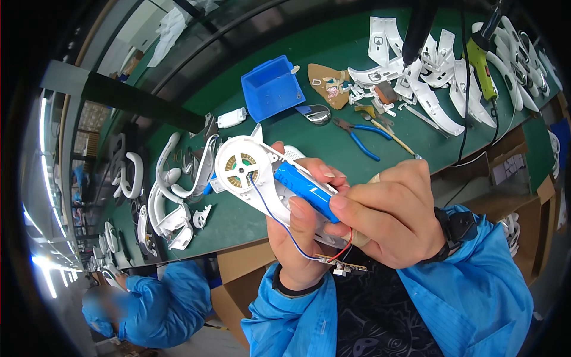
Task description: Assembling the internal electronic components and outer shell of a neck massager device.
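Observation:
My left hand [295, 229] is closed round a white plastic housing [264, 202], holding it tilted above my lap. At the housing's far left end is a round part with a spoked white hub and copper-coloured ring [241, 169]. A blue cylindrical battery [306, 191] lies along the housing's hollow. My right hand [392, 217] pinches the battery's near right end with thumb and fingers. A blue wire [275, 219] runs from the round part to a small circuit board [342, 266], which dangles below my left hand; a red wire [344, 253] also reaches it.
On the green bench [220, 226] stand a blue bin [272, 89] and blue-handled pliers [364, 140]. White shells [425, 89] pile up at the back right beside a green electric screwdriver [480, 68]. More white parts [172, 196] lie left. A co-worker [148, 306] sits at lower left, near cardboard boxes [238, 279].

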`<state>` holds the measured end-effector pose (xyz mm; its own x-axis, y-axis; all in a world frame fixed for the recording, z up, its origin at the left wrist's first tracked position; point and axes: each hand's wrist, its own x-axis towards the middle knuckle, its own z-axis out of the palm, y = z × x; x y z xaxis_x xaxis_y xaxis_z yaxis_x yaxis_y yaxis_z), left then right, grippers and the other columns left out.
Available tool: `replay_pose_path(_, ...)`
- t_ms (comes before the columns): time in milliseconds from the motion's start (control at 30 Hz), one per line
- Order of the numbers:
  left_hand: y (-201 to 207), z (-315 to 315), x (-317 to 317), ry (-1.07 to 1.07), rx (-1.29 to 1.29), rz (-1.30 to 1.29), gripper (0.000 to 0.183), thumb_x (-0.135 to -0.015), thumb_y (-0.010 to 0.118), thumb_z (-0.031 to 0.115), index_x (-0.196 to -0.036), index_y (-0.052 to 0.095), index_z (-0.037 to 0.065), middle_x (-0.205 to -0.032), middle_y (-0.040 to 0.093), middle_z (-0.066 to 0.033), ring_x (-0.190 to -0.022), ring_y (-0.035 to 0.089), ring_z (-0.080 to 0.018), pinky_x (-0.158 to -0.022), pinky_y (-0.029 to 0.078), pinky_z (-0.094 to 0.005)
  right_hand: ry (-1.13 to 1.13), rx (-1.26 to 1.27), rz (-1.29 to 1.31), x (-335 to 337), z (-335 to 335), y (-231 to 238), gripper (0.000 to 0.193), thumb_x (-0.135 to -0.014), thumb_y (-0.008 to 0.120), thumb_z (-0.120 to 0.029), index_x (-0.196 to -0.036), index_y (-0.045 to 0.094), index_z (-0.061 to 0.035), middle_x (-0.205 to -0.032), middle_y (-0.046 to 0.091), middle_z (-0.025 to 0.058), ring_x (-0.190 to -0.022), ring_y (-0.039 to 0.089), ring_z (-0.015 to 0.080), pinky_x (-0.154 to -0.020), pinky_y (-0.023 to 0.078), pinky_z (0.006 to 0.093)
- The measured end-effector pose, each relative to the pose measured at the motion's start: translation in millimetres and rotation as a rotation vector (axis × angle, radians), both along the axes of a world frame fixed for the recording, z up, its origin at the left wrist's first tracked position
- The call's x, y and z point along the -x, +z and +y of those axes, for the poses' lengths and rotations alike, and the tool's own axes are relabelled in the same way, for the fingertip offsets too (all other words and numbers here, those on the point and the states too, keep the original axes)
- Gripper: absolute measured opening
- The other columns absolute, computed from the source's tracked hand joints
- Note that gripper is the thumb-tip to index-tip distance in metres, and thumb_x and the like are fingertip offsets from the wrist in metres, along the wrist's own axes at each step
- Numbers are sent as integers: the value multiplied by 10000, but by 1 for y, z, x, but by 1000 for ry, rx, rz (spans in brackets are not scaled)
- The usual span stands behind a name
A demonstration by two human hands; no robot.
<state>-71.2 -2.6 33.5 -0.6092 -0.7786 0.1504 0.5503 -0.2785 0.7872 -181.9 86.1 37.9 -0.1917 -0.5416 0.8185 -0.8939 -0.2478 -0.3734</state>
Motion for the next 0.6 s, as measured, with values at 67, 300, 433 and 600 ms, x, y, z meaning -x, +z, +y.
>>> replay_pose_path(67,-1,-1,-1,3,-8,2,764,-999,632,359,-1565,220,54,-1141,571,-147,-1028,587,-231,-904,513,-402,-9,-4,19,1,-1,0,375,-769,842,-277,-1072,718,-94,-931,654,-11,-751,521,185,-697,389,334)
replay_pose_path(300,-4,-3,0,-49,-33,63,732,-1006,628,312,-1573,226,84,-1109,557,-120,-996,561,-221,-882,498,-395,-6,26,-16,-1,-1,-9,342,-783,837,-251,-1059,718,-89,-904,644,-6,-709,517,180,-648,385,320)
replay_pose_path(433,1,1,1,-20,-41,53,730,-1006,634,299,-1575,224,98,-1094,551,-109,-993,548,-215,-882,487,-393,32,22,-45,0,-3,-6,320,-774,836,-207,-1046,723,-80,-888,644,14,-687,524,175,-615,390,316)
replay_pose_path(600,-2,3,2,-16,-29,59,762,-992,660,321,-1571,215,102,-1093,547,-97,-993,545,-210,-883,483,-387,38,8,-24,3,-3,-1,346,-717,846,-163,-1032,741,-66,-883,655,27,-673,532,172,-606,403,304)
